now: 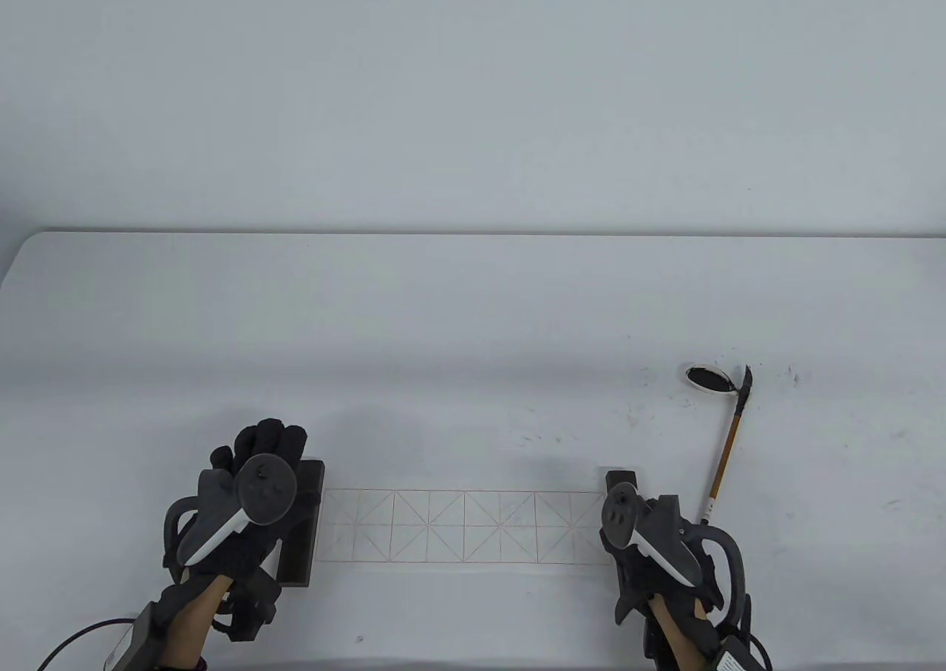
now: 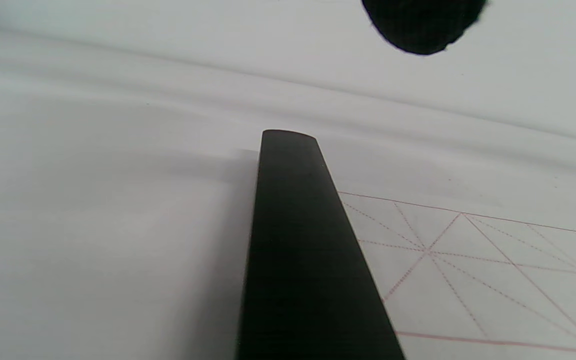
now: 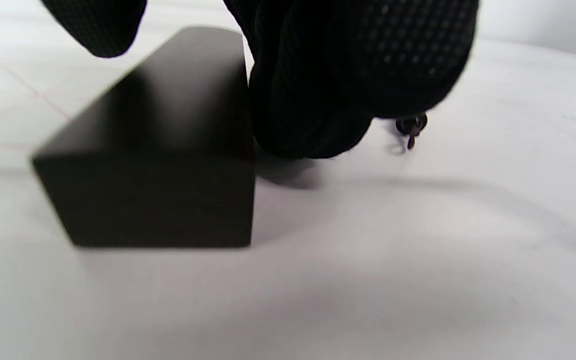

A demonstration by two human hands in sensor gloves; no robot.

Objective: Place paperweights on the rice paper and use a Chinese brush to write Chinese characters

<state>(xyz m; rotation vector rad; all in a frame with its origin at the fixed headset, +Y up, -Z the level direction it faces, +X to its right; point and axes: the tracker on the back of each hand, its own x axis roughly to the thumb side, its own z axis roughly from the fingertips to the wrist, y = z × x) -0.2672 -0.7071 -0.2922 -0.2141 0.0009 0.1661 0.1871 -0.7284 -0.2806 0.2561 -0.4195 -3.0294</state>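
Note:
A strip of rice paper [image 1: 465, 527] with a red grid lies near the table's front edge. A dark left paperweight [image 1: 303, 545] lies across the strip's left end [image 2: 298, 260]. My left hand [image 1: 262, 453] hovers over it, and only one fingertip [image 2: 420, 25] shows, clear of the block. A second dark paperweight [image 1: 621, 477] sits at the strip's right end. My right hand [image 1: 647, 553] grips this block [image 3: 168, 150], with curled fingers [image 3: 318, 100] against its right side and the thumb [image 3: 98, 30] at its left. The brush [image 1: 728, 445] lies to the right.
A small ink dish [image 1: 709, 377] sits at the brush's tip, with ink specks on the table around it. The table's back edge [image 1: 473, 233] meets a pale wall. Cables trail from both wrists at the front edge.

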